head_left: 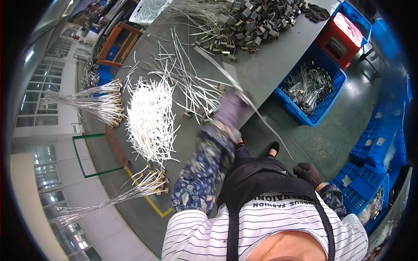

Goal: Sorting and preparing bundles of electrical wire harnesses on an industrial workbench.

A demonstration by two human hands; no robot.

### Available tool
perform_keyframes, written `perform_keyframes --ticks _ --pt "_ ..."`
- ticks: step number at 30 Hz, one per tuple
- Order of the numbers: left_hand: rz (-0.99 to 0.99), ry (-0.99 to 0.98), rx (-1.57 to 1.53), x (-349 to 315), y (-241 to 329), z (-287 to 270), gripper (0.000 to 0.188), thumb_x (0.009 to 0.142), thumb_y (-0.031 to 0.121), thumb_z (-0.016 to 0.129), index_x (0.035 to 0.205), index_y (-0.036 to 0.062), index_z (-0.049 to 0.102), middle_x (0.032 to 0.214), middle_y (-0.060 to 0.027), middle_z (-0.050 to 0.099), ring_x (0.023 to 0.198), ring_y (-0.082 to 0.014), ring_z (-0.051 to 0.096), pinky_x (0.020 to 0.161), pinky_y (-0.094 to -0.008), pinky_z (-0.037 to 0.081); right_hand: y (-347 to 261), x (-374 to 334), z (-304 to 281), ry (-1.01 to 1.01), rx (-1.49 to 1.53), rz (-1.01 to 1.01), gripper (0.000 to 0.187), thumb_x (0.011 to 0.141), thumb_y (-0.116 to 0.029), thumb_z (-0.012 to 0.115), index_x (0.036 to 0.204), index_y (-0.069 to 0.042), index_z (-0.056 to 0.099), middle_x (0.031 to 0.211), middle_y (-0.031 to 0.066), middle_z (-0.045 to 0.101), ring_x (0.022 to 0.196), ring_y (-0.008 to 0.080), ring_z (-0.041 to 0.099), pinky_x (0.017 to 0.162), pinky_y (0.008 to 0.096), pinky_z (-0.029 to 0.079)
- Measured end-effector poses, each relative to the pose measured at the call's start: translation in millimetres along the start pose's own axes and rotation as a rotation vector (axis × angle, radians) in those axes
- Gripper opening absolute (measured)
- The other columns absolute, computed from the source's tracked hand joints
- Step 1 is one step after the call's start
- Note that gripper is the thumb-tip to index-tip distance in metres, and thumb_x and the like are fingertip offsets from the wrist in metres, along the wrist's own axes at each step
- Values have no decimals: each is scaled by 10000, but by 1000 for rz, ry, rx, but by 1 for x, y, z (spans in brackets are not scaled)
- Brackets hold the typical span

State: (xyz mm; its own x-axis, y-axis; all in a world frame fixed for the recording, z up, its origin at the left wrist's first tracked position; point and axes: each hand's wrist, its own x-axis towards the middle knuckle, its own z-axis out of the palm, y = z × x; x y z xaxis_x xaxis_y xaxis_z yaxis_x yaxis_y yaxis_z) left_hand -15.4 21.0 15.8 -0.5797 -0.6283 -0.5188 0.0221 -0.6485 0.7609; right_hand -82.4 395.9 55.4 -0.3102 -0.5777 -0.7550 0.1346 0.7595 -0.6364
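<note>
My left hand (233,106), in a purple glove and blurred by motion, is over the table's edge, closed around a white wire (271,127). One stretch of the wire runs from it toward the back of the table. The other slants down to my right hand (307,174), closed in a dark glove beside my apron, where the wire's end is hidden. Left of my left hand lie loose white wires with small metal parts (202,93) and a thick pile of short white tubes (150,119).
Dark metal blocks (252,24) are heaped at the back of the grey table (272,65). Two tied wire bundles (104,102) lie left. A blue crate (337,91) of wired parts stands right, with a red box (342,39) behind. More blue crates (361,180) stand near my right arm.
</note>
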Motion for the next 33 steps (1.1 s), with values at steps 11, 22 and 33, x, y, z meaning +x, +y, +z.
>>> perform_keyframes --ticks 11,22,33 --pt "147 175 319 -37 60 -6 217 848 239 611 861 23 635 725 -37 621 608 -124 567 543 -243 468 -128 95 24 116 -65 -459 551 828 -384 594 1187 24 504 1107 206 595 1031 275 565 834 346 443" --pt "280 285 1229 -1 109 -76 298 838 285 614 930 5 657 786 -152 662 720 -251 631 689 -359 493 -314 261 29 517 -78 -476 493 788 -330 651 1152 -16 541 1078 174 597 980 299 585 857 352 452" --pt "166 -51 91 -1 53 -1 191 911 199 536 943 10 537 861 -91 623 738 -163 623 618 -297 547 -228 217 16 184 467 -439 117 796 -115 600 875 -32 622 797 76 588 678 159 571 578 295 467"
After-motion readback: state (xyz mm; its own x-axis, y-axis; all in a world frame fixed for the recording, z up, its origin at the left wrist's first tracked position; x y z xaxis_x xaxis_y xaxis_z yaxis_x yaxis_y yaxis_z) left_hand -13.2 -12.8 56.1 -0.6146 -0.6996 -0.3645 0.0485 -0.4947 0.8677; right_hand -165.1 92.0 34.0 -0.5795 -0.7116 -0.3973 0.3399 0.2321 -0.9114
